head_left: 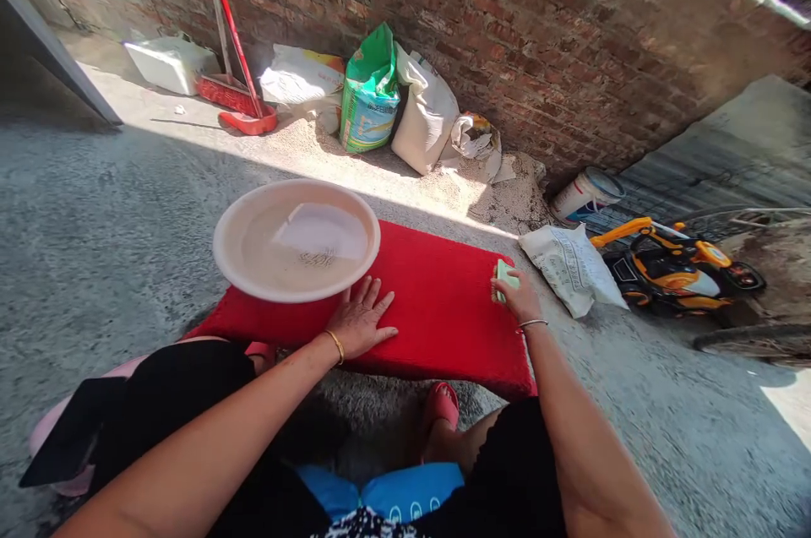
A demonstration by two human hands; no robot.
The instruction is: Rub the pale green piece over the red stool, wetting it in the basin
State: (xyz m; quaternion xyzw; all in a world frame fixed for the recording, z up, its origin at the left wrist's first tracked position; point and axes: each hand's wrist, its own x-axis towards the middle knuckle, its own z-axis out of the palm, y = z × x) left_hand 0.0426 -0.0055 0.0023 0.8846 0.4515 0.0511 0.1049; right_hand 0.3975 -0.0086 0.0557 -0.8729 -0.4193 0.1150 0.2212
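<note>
A red cloth or mat point(437, 301) covers a low surface in front of my knees. My left hand point(361, 321) lies flat on it with the fingers spread, close to the rim of a wide pale basin point(237, 276). The basin holds water and rests on the left part of the red cloth. At the cloth's right end, my right hand point(520, 298) grips a light green scrubbing brush point(505, 278), its bristles turned toward the cloth. The fingers on the far side of the brush are partly hidden.
Along the brick wall stand a white box point(168, 65), a red dustpan point(234, 95), a green bag point(371, 95) and a white sack point(426, 116). To the right are a filled sack point(570, 263), a bucket point(586, 193) and a yellow-black toy excavator point(677, 268).
</note>
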